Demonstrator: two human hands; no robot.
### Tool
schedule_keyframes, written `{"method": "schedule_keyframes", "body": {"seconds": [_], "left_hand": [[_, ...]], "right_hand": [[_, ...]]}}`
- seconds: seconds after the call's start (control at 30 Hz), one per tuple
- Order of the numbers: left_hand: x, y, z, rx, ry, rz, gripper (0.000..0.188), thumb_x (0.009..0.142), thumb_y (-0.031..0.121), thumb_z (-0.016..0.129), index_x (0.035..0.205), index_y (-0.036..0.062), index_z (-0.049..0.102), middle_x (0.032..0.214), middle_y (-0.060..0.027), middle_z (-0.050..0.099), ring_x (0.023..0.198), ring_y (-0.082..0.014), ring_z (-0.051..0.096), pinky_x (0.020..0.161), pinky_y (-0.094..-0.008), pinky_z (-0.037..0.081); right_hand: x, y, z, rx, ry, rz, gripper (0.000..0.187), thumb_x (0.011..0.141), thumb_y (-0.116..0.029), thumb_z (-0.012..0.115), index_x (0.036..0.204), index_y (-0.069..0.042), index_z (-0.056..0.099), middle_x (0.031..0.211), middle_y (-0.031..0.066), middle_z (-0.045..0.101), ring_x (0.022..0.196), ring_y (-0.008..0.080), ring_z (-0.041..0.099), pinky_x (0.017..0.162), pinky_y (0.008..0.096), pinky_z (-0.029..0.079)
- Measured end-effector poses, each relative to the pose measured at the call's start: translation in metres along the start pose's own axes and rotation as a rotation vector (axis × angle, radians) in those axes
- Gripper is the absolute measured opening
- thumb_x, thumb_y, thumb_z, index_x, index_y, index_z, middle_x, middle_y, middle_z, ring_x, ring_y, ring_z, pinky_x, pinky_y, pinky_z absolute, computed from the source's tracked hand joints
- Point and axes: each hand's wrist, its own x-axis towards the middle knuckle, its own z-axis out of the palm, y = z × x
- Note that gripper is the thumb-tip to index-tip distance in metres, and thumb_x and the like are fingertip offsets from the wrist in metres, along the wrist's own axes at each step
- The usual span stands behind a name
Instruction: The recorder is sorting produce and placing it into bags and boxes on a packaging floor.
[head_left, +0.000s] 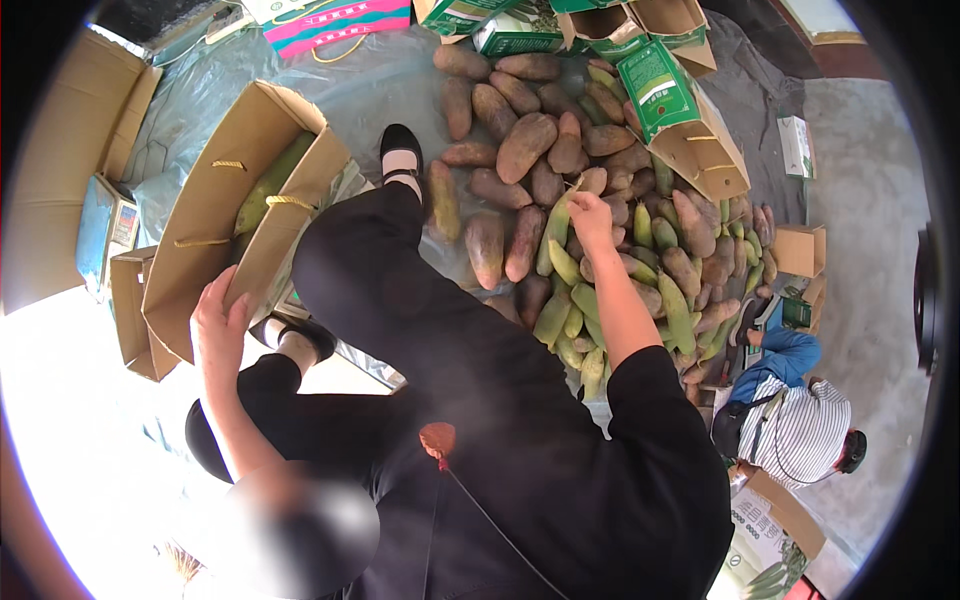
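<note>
Cardboard box (195, 205) leans at the frame's left, a green gourd (272, 185) inside; the left hand (219, 312) rests at its lower edge, fingers loosely parted — probably steadying it. Right of centre, the right hand (590, 218) pinches narrowly at the long gourd's (553, 238) thin tip — likely the easiest grip — over the heap (540, 150).

Left hand (217, 312), right hand (590, 218): 2 hands. Gourds (525, 148) piled: dozens, overlapping, exact count unclear. Tall carton (210, 205): 1; its rope handles (290, 201): 3. Pink bag (340, 28): 1. Co-worker (797, 428): 1.
</note>
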Motion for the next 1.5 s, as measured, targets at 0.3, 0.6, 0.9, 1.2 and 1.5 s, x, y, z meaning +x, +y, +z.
{"method": "schedule_keyframes", "body": {"seconds": [0.3,0.6,0.9,1.2,1.5], "left_hand": [[-0.006,0.003,-0.007,-0.033,0.007,-0.119,0.037,0.078,0.005,0.061,0.115,0.0045,0.060,0.110,-0.0165,0.061,0.100,-0.0334,0.059,0.086,-0.0369,0.046],[-0.009,-0.010,-0.005,-0.018,-0.007,-0.177,0.032,0.077,0.004,0.057,0.108,0.0022,0.061,0.102,-0.0160,0.062,0.097,-0.0345,0.059,0.086,-0.0391,0.046],[-0.016,-0.021,-0.003,0.083,-0.013,-0.200,0.027,0.079,0.004,0.055,0.105,0.0038,0.063,0.097,-0.0152,0.062,0.093,-0.0338,0.060,0.083,-0.0414,0.048],[-0.017,-0.029,0.001,0.175,-0.013,-0.182,0.033,0.075,-0.004,0.051,0.105,0.0047,0.064,0.094,-0.0151,0.063,0.092,-0.0336,0.061,0.081,-0.0411,0.049],[-0.015,-0.029,0.004,0.196,0.010,-0.165,0.029,0.072,-0.004,0.053,0.097,0.0048,0.065,0.087,-0.0152,0.065,0.087,-0.0330,0.063,0.077,-0.0406,0.051]], "right_hand": [[-0.018,0.061,0.020,-0.864,-0.325,-0.068,0.040,0.073,-0.033,0.071,0.101,-0.006,0.061,0.104,0.0172,0.062,0.100,0.0359,0.058,0.085,0.0459,0.048],[-0.041,0.047,0.032,-1.094,-0.375,-0.082,0.053,0.065,-0.022,0.079,0.110,-0.006,0.055,0.113,0.0146,0.057,0.107,0.0317,0.055,0.090,0.0408,0.048],[-0.058,0.051,0.015,-1.006,-0.376,-0.212,0.045,0.065,-0.018,0.076,0.103,-0.002,0.056,0.106,0.0175,0.057,0.103,0.0356,0.055,0.087,0.0427,0.047],[-0.048,-0.041,-0.049,-0.025,-0.116,-0.327,0.037,0.078,-0.002,0.068,0.112,0.001,0.055,0.099,0.0074,0.060,0.090,0.0176,0.057,0.081,0.0308,0.047],[-0.059,-0.301,-0.021,0.569,-0.157,-0.937,0.037,0.085,-0.001,0.063,0.119,0.005,0.050,0.117,0.0121,0.055,0.108,0.0211,0.053,0.098,0.0347,0.040]]}}
